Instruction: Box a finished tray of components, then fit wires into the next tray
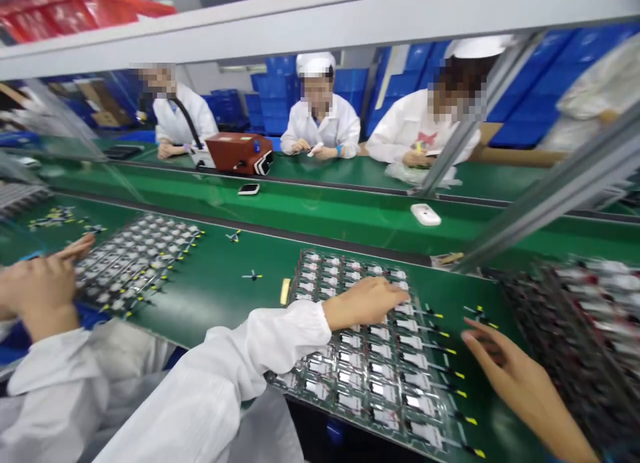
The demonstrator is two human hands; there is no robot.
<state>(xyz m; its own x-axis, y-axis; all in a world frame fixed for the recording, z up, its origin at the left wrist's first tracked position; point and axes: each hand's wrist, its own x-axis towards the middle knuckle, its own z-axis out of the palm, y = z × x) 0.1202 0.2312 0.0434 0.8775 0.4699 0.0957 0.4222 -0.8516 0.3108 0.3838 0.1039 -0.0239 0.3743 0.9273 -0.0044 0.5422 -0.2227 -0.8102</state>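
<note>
A clear plastic tray on the green bench holds rows of small white electronic parts with thin wires. Over its upper right lies my left hand, fingers bent down and pressed together at a part there; whatever is between the fingertips is hidden. My right hand is to the right of the tray, thumb and fingers apart, nothing visibly held. Just beyond its fingertips rests a small wire piece with yellow ends. Similar yellow-tipped leads stick out along the tray's right edge.
Stacked filled trays stand at the right. A neighbour's hands are by another tray at left. A small yellow block sits beside my tray. Metal posts slant across the right, with co-workers beyond the divider.
</note>
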